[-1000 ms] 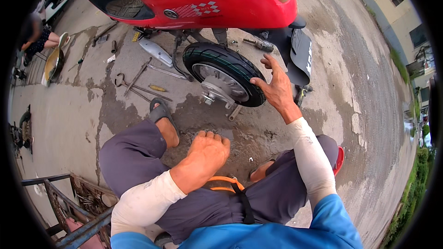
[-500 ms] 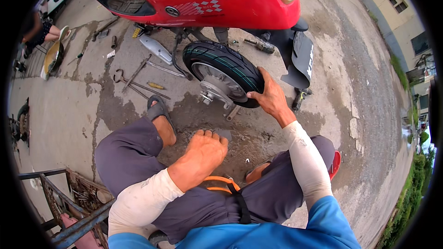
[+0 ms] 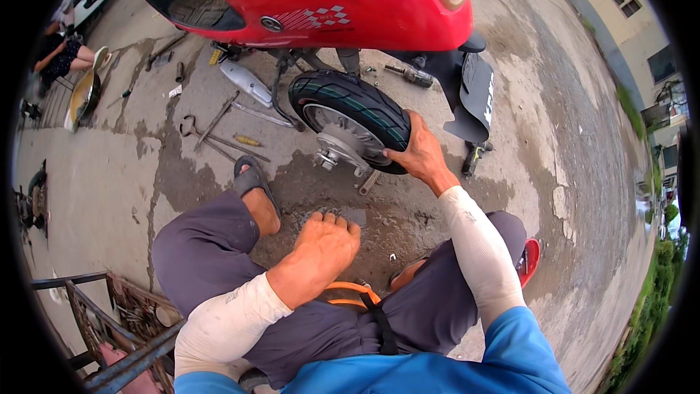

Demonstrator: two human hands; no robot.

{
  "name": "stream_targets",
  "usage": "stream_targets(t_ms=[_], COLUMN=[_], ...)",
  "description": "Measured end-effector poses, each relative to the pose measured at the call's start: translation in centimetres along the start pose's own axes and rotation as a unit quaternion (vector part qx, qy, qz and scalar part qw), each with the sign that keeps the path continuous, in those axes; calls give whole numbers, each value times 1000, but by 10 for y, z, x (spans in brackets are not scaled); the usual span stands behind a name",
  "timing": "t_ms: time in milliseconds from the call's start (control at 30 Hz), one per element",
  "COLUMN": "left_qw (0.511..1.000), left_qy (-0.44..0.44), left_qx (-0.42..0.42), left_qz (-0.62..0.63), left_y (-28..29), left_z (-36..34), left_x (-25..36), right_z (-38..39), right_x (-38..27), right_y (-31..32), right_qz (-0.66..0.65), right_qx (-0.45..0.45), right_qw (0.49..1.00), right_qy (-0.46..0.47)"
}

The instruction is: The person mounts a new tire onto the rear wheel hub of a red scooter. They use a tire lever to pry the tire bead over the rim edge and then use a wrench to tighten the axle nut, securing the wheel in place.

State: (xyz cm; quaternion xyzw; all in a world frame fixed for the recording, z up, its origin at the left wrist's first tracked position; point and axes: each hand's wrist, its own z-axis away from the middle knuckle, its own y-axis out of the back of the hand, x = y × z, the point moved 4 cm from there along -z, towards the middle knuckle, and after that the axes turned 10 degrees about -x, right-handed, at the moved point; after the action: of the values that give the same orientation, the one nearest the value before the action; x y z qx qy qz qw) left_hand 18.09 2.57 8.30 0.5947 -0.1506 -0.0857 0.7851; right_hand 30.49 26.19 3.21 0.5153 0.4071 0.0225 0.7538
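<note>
A scooter wheel [image 3: 343,137] with a silver hub and a black tyre [image 3: 355,98] marked with green lines stands tilted beneath the red scooter body [image 3: 343,0]. My right hand [image 3: 423,152] grips the tyre's near right edge, its thumb on the side facing me and its fingers over the tread. Over my lap, my left hand [image 3: 318,249] is curled closed, knuckles up and apart from the wheel. Its palm side is hidden, so I cannot see whether anything is inside.
Left of the wheel lie metal levers [image 3: 211,128], a yellow-handled tool [image 3: 247,140] and a silver cover [image 3: 246,82]. A power tool [image 3: 410,74] and a green-black tool [image 3: 475,158] lie to the right, near a dark mudguard [image 3: 474,98]. A metal-framed cart [image 3: 109,321] stands at lower left.
My right hand has shifted slightly left and down with the tyre edge, and the green tread lines look different, as if the wheel turned a little. My left hand is nearly still.
</note>
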Motion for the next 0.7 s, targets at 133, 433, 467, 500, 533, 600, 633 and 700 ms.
stream_targets(t_ms=[133,433,467,500,533,600,633,700], left_qw=[999,994,994,995,996,992,990,986], left_qy=[-6,13,26,23,55,88,89,99], left_qx=[-16,84,71,68,-1,-62,-98,-128], left_qz=[42,73,74,66,64,66,51,49], left_y=[2,36,32,32,28,30,35,53], left_z=[-3,-6,-6,-6,-7,-9,-6,1], left_x=[-13,-51,-48,-45,-45,-37,-34,-23], right_z=[3,58,65,69,71,78,79,77], right_x=[-2,-10,-10,-7,-5,-3,-1,11], right_y=[-1,36,41,45,51,63,63,57], right_qz=[-20,25,9,3,5,14,16,22], right_qx=[-3,-22,-35,-28,-15,11,13,21], right_qw=[1000,999,998,998,999,999,999,999], right_qy=[11,-41,-54,-54,-51,-49,-44,-24])
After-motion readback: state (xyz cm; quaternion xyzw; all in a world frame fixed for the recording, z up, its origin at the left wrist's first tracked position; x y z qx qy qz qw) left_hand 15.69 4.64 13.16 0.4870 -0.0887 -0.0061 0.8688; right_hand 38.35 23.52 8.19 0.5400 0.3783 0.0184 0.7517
